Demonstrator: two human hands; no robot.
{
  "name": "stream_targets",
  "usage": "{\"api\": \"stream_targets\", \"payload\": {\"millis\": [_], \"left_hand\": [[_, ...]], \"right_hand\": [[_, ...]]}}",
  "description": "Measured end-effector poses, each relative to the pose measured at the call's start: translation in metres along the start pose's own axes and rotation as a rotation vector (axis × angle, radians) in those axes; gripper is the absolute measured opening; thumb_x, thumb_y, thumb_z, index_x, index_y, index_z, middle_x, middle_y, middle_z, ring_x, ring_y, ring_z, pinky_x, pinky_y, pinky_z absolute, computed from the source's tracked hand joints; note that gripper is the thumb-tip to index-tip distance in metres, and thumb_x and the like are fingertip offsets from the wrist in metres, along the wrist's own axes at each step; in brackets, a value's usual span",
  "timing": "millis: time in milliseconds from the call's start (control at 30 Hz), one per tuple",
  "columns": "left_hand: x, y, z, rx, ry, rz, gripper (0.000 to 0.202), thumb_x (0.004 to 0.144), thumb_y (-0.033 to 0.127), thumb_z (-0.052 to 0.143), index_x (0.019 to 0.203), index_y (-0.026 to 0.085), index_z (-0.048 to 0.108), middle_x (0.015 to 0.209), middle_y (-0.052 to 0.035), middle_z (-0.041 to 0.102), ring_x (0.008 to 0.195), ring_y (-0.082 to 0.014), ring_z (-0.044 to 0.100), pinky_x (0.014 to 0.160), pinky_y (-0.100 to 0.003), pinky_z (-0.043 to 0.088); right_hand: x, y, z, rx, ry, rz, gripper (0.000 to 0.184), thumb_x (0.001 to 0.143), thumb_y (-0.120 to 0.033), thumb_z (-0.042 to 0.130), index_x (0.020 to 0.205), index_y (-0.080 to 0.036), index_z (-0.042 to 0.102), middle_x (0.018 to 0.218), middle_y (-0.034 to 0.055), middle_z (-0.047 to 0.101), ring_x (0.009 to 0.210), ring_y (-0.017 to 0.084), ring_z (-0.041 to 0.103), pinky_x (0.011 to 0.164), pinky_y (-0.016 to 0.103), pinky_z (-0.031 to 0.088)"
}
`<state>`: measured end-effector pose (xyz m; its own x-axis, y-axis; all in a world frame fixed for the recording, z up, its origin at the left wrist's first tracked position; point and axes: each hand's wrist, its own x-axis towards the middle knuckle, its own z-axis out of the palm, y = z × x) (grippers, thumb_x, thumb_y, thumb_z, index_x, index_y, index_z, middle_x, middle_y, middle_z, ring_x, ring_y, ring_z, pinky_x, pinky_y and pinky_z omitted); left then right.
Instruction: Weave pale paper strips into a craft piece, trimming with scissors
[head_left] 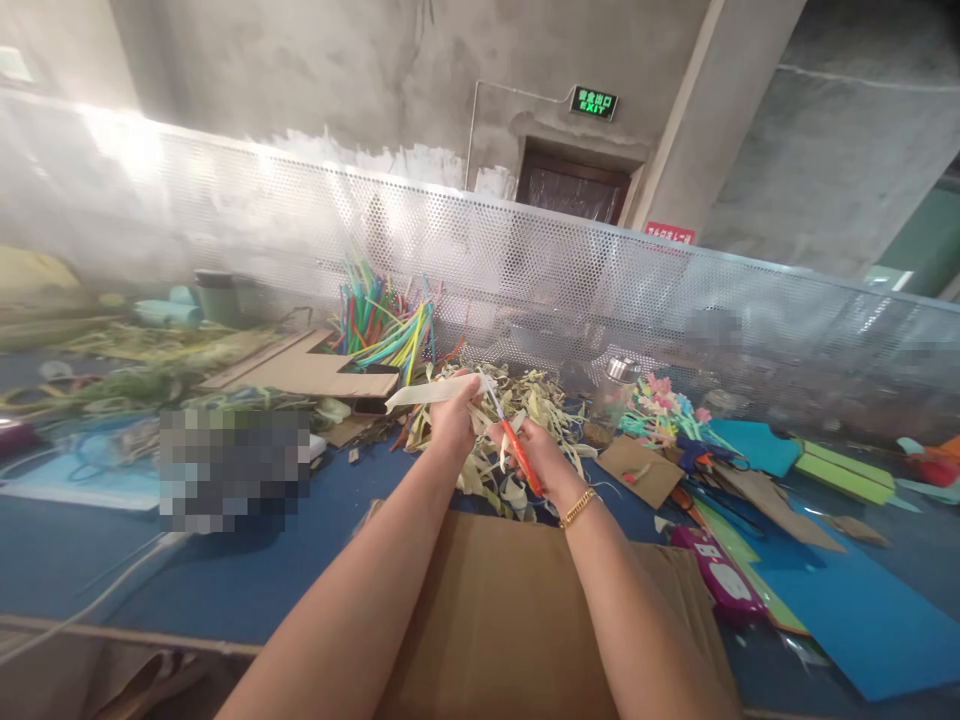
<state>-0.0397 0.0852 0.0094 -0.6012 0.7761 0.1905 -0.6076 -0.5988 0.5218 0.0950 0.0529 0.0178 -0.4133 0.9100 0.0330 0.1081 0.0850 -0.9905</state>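
My left hand [454, 415] is closed around a pale, flat strip of dried husk [420, 393], one end of which sticks out to the left. In my right hand [541, 450] is a pair of orange-handled scissors [523, 458]. Their thin blades point up and left to the husk just beyond my left fingers; I cannot tell whether they touch it. A loose heap of pale dried husks [551, 400] lies behind and beneath both hands. Under my forearms is a brown cardboard sheet [502, 610] at the near side of the blue table [352, 540].
Colourful pipe cleaners [375, 320] stand behind a cut cardboard piece [300, 362]. A clear jar [616, 395] with a metal lid is right of the husks, near paper flowers [664, 400]. Blue sheets [862, 610] and a purple case [720, 575] lie right. A perforated metal panel [465, 235] borders the back.
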Motion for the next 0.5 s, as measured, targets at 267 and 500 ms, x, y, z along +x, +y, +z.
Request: {"api": "stream_targets", "payload": {"millis": [267,500], "left_hand": [[-0.0016,-0.0005,0.0024,-0.013,0.024,-0.052,0.032,0.063,0.010,0.080,0.091,0.015,0.065,0.083,-0.0021,0.068,0.074,-0.0121,0.066,0.074,-0.024,0.053],[-0.0018,-0.0011,0.0026,-0.009,0.027,-0.078,0.029,0.064,0.010,0.080,0.087,0.016,0.064,0.080,-0.0018,0.068,0.074,-0.0130,0.067,0.071,-0.024,0.053]], "right_hand": [[-0.0015,-0.0020,0.0002,0.020,0.033,-0.015,0.036,0.063,-0.044,0.077,0.082,-0.020,0.059,0.061,-0.0046,0.052,0.049,0.008,0.043,0.043,0.021,0.030],[-0.0044,-0.0043,-0.0001,0.036,0.046,-0.015,0.036,0.062,-0.045,0.078,0.081,-0.021,0.059,0.056,-0.0060,0.048,0.044,0.007,0.039,0.039,0.021,0.029]]}}
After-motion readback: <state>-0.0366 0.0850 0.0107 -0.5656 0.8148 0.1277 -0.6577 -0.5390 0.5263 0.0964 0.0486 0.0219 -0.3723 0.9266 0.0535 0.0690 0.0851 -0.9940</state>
